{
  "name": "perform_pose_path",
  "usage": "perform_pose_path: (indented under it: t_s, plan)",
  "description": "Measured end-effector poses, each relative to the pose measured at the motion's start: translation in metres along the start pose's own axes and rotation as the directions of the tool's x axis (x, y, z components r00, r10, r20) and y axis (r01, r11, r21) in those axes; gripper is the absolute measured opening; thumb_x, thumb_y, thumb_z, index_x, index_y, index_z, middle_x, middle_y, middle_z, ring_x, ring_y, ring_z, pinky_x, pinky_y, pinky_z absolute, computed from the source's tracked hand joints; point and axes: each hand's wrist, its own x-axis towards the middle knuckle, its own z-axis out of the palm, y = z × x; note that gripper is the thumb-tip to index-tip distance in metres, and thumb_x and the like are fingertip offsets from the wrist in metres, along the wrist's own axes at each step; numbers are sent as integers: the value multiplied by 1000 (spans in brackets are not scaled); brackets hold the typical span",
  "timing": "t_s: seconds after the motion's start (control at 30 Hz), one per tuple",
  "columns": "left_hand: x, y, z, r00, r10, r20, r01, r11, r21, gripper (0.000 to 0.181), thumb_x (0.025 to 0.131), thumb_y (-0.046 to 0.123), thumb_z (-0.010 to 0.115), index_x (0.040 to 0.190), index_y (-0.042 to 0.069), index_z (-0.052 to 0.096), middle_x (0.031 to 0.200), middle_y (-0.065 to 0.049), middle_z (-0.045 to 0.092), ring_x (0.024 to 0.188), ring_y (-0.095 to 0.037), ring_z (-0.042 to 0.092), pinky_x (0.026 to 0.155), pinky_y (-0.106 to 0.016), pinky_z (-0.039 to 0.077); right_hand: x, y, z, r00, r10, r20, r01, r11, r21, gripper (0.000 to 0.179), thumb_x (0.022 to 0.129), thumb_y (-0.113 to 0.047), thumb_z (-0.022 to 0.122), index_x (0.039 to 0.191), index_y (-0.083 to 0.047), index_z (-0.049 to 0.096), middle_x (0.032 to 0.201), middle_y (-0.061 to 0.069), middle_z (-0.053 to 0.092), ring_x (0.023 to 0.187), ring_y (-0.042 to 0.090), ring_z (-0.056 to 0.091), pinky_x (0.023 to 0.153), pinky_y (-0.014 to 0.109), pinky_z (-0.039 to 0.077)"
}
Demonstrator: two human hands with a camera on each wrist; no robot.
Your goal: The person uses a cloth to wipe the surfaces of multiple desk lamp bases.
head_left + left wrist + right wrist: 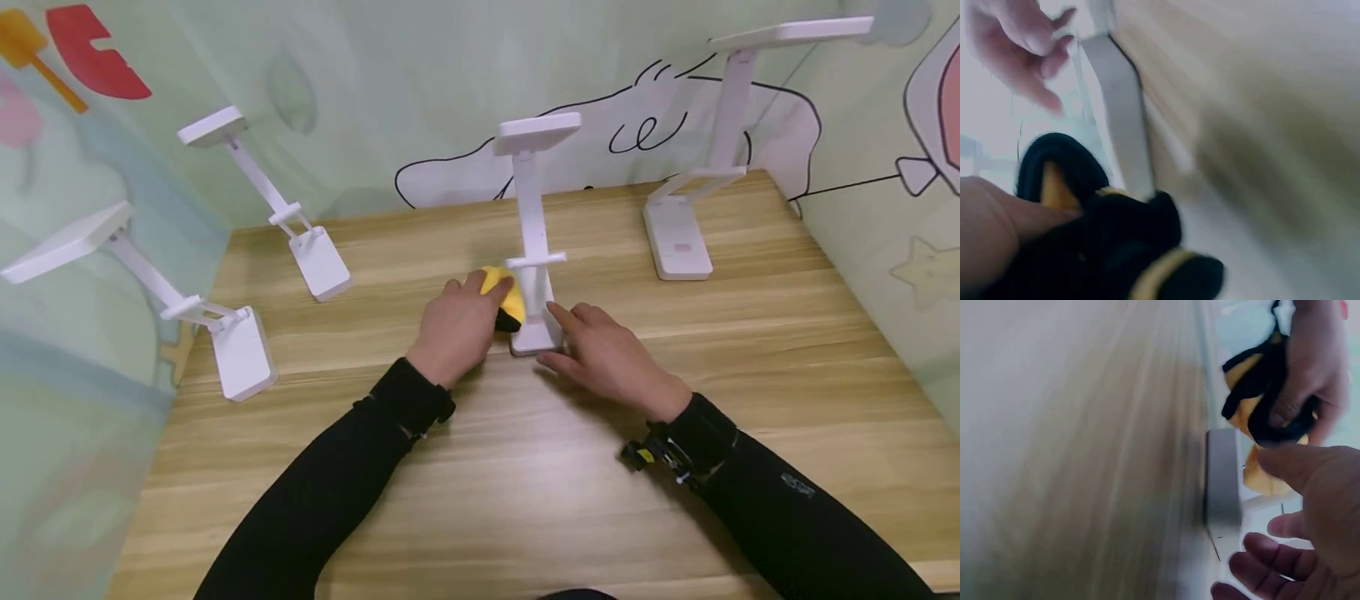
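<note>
A white desk lamp [534, 208] stands upright at the middle of the wooden table, its flat head raised. My left hand [461, 325] grips a bunched yellow and black cloth [504, 298] beside the lamp's base on the left. In the right wrist view the cloth [1254, 394] hangs in folds from the thumb and fingers. On the base's other side, my right hand [611, 358] has its fingers loosely spread, the fingertips close to the base [1224, 481]. Whether they touch it I cannot tell. The left wrist view shows the cloth [1129, 231] near the base's edge.
Two similar white lamps, a nearer one [243, 354] and a farther one [321, 262], stand on the left. Another white lamp [677, 237] is at the back right. Walls with cartoon drawings [450, 83] border the wooden table [562, 508] at the back and sides.
</note>
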Motion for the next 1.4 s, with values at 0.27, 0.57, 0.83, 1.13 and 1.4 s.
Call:
perform_pose_path:
  t_s: [0.27, 0.57, 0.83, 1.13, 1.4]
  plan:
    - [30, 13, 0, 985, 123, 117, -137, 983, 118, 46, 106, 15, 59, 151, 25, 59, 152, -12, 59, 109, -35, 67, 77, -43, 64, 19, 7, 9, 999, -53, 8, 53, 997, -50, 81, 90, -49, 83, 149, -1, 56, 93, 10, 61, 83, 26, 57, 69, 41, 49]
    - [35, 2, -2, 960, 38, 279, -30, 999, -32, 58, 100, 20, 65, 156, 14, 52, 139, -17, 63, 104, -32, 69, 83, -45, 62, 21, 8, 7, 997, -83, 10, 83, 991, -103, 81, 91, -49, 81, 149, 2, 57, 95, 12, 66, 84, 27, 62, 70, 42, 53]
    - [19, -12, -7, 947, 37, 319, -14, 997, -75, 60, 98, 15, 64, 157, 15, 51, 142, -17, 63, 111, -36, 68, 86, -48, 61, 22, 12, 5, 997, -73, 31, 77, 990, -120, 82, 91, -48, 81, 149, 5, 56, 98, 16, 71, 86, 29, 65, 73, 44, 54]
    - [42, 8, -3, 969, 158, 190, -165, 986, 22, 63, 100, 17, 63, 161, 23, 46, 154, -15, 57, 108, -31, 68, 86, -39, 60, 22, 11, 6, 994, -110, -1, 109, 988, -112, 48, 91, -46, 82, 106, -3, 69, 83, 7, 62, 78, 28, 61, 68, 45, 51]
    - [43, 7, -1, 960, 115, 256, -105, 993, -54, 63, 100, 19, 64, 161, 19, 47, 142, -14, 63, 105, -26, 67, 80, -40, 60, 21, 12, 3, 997, -81, -6, 79, 987, -139, 59, 90, -49, 82, 124, -3, 70, 90, 8, 66, 85, 31, 65, 71, 48, 53]
